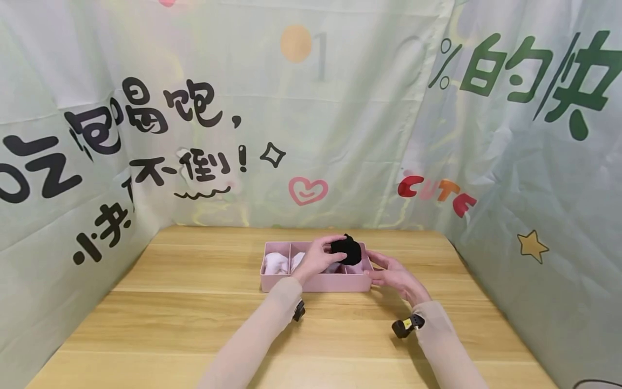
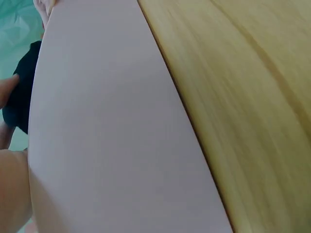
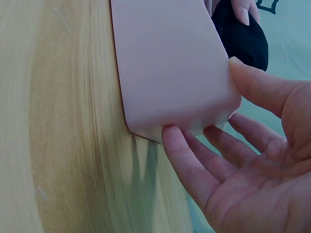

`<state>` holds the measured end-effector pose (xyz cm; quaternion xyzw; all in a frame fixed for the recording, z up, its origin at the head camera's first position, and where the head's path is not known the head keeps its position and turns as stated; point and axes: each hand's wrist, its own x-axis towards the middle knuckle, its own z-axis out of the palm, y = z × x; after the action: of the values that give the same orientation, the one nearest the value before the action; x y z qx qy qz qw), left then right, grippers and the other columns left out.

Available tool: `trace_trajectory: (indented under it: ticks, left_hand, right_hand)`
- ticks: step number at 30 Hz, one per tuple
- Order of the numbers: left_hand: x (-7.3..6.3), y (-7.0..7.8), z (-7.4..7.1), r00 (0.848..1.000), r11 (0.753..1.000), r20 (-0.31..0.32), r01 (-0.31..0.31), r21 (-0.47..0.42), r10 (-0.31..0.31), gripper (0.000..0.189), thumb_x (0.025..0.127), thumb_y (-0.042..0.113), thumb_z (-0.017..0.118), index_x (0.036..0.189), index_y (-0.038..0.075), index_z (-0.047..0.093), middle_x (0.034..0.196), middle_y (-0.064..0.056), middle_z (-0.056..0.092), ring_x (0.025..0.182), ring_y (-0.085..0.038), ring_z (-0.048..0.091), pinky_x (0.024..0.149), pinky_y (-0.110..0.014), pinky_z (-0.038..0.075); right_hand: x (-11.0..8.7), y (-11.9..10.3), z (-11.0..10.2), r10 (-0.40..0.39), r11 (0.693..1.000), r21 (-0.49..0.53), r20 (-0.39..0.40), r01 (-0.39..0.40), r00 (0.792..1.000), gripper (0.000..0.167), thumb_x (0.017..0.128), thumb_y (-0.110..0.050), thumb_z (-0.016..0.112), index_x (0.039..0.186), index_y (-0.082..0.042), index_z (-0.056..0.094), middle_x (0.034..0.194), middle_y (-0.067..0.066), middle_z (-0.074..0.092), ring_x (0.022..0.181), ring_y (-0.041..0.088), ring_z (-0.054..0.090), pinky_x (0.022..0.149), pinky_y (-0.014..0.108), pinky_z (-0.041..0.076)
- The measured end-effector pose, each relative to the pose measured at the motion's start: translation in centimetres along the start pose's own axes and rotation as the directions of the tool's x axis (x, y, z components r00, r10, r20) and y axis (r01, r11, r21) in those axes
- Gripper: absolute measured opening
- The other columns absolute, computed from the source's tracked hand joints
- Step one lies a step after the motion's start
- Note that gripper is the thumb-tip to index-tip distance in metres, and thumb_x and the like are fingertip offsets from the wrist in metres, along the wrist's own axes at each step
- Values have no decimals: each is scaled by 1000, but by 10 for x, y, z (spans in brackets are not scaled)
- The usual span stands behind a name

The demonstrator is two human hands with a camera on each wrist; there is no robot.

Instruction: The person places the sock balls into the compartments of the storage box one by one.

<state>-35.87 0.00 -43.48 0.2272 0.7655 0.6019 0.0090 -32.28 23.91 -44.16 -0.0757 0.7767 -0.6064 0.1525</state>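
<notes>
Over the right part of the pink divided storage box (image 1: 316, 283), my left hand (image 1: 318, 259) pinches a balled-up black cloth (image 1: 351, 253) between thumb and fingers. The black ball overlaps the rightmost compartments in the head view. My right hand (image 1: 396, 277) holds the box's right end. The right wrist view shows its thumb at the upper edge and its fingers spread along the end wall. White cloth bundles (image 1: 276, 263) sit in the left compartments. My left hand partly hides the middle of the box.
The box stands on a wooden table (image 1: 194, 313), towards its back. Printed fabric curtains (image 1: 340, 135) enclose the table at the back and both sides. A dark band with a device (image 1: 408, 326) sits on the right wrist.
</notes>
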Motion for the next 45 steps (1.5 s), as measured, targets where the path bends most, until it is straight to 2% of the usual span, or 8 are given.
trace_trajectory:
  ticks: [4,12,19,26,30,33,38,45]
  left_hand:
    - [0,2,2,999,1000,37,7,27,-8,47,85,20,78,130,22,65,133,-6,63,112,-26,64,93,-38,53]
    - [2,4,6,996,999,90,18,51,-22,50,89,27,74,136,22,59,132,-6,62,110,-23,63,92,-38,52]
    - [2,3,5,992,997,123,29,69,-38,50,91,27,71,137,14,58,138,-8,59,124,-31,56,104,-47,45]
    - [-2,0,1,997,997,69,29,70,-34,44,92,20,70,134,12,60,132,-15,60,122,-29,57,95,-41,52]
    - [-3,-2,-5,999,997,43,-27,66,25,40,92,14,68,131,9,61,126,-18,63,117,-29,61,96,-39,51]
    - [-4,-3,-10,998,997,24,-60,48,59,37,92,9,67,129,5,62,122,-18,65,114,-30,62,99,-39,50]
    - [-7,-5,-19,998,998,-28,-63,18,63,33,93,7,65,126,3,63,120,-16,68,112,-27,63,97,-37,51]
    - [-17,-7,-30,995,999,-96,-37,12,38,26,93,20,68,118,12,69,113,-5,71,106,-18,65,93,-31,53]
  right_hand:
    - [1,1,0,-17,1000,2,15,17,1000,69,96,-4,58,155,-5,23,161,21,19,141,43,33,101,41,49]
    - [3,0,0,-9,1000,9,16,9,1000,71,95,-7,62,156,-7,24,162,19,18,142,41,31,102,41,49]
    - [3,0,0,-13,1000,-16,13,13,1000,72,94,-6,63,155,-4,24,161,22,20,140,43,34,99,42,51]
    - [4,0,3,-11,1000,-19,16,12,1000,73,94,-10,65,155,-5,26,160,23,20,139,42,37,100,42,50]
    - [4,-2,2,-3,1000,-18,5,3,1000,73,94,-9,65,155,-6,26,160,23,21,130,36,48,101,44,50]
    - [4,-2,0,-8,1000,-25,7,8,1000,73,94,-9,65,155,-5,25,159,25,20,128,35,50,100,45,50]
    - [2,0,-2,-27,998,-48,11,27,1000,73,94,-11,65,155,-6,26,159,26,20,133,40,45,99,43,51]
    - [-2,5,-6,-27,999,-27,4,27,1000,73,93,-10,65,155,-4,26,160,24,19,140,45,34,99,40,51]
